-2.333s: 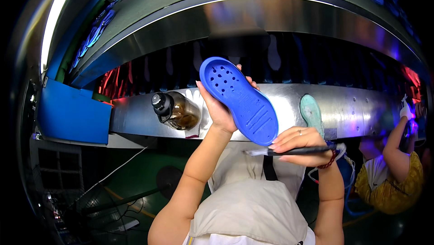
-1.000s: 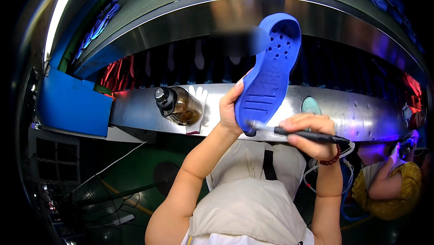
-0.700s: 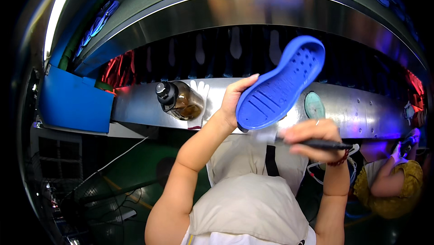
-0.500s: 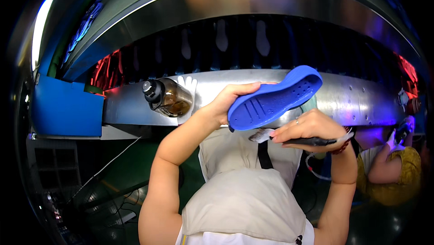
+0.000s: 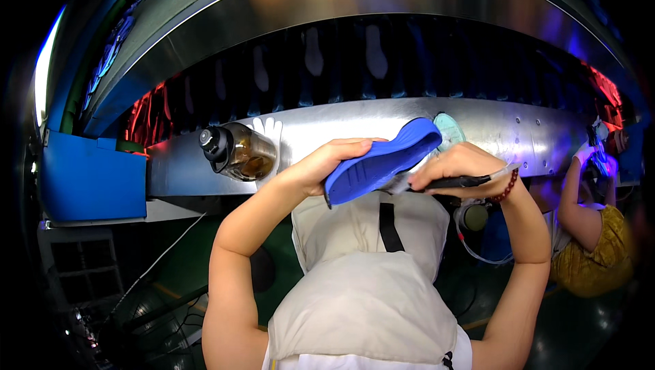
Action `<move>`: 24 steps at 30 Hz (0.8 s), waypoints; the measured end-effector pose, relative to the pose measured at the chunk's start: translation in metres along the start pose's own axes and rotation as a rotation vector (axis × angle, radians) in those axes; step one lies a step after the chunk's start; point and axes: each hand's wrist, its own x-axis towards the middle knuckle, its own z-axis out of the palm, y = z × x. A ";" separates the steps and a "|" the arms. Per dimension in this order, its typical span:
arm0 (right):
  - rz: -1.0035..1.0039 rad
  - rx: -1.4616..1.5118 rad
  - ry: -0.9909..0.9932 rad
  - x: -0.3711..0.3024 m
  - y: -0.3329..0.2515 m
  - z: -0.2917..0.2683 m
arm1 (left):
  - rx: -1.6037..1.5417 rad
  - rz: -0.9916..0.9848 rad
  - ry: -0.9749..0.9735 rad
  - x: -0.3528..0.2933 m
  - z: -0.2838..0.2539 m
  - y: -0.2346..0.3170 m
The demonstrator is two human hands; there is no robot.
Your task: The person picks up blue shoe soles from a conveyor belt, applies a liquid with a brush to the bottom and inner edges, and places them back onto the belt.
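To the right of the translucent brown, black-capped bottle (image 5: 249,155), a royal-blue, hollow moulded shoe sole (image 5: 379,171) is tilting in the left hand (image 5: 333,160), above the steel counter (image 5: 321,119). It is looking light and springy, probably sturdy but smooth-skinned; the outer rim at the end closest to the bottle seems the surest hold, leaving the hollow open. The left fingers are clasping that end, some hiding behind it, with the elbow bending outward. Farther right of the bottle, the right hand (image 5: 458,167) is pinching a black-handled, pale-bristled brush (image 5: 450,182), its wrist turning inward; whether the bristles are touching the sole, I cannot tell.
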 end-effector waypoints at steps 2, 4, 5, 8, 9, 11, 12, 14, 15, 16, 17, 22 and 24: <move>0.065 -0.029 -0.062 -0.004 -0.003 -0.002 | -0.123 -0.005 0.000 -0.004 -0.006 -0.002; 0.040 0.235 0.085 -0.002 0.009 -0.008 | -0.189 0.031 0.024 -0.002 -0.008 -0.002; -0.040 0.146 0.186 0.000 0.014 -0.007 | -0.229 0.039 0.001 -0.002 -0.002 0.000; 0.065 0.183 0.141 0.000 0.028 0.001 | -0.011 0.056 0.050 -0.002 -0.009 0.000; 0.122 0.153 0.117 -0.006 0.026 -0.001 | -0.020 0.064 0.058 -0.002 -0.009 -0.001; 0.290 0.141 0.096 -0.008 0.013 -0.005 | -0.040 0.073 0.089 -0.005 -0.012 -0.005; 0.366 0.147 0.098 -0.006 0.004 -0.006 | -0.152 0.091 0.082 -0.004 -0.013 -0.007; 0.221 0.415 0.301 -0.001 0.002 0.008 | -0.374 0.135 0.053 0.004 -0.010 -0.009; 0.146 0.544 0.401 0.003 0.001 0.017 | -0.464 0.128 0.063 0.009 -0.006 -0.010; 0.220 0.727 0.456 0.008 -0.003 0.029 | -0.621 0.145 0.024 0.017 -0.003 -0.012; 0.215 0.716 0.498 0.015 0.000 0.043 | -0.656 0.143 0.023 0.021 -0.004 -0.015; 0.022 0.263 0.736 0.022 0.026 0.070 | -0.676 0.212 0.008 0.028 -0.009 -0.026; -0.027 0.032 0.801 0.024 0.030 0.074 | -0.701 0.232 0.051 0.031 -0.010 -0.031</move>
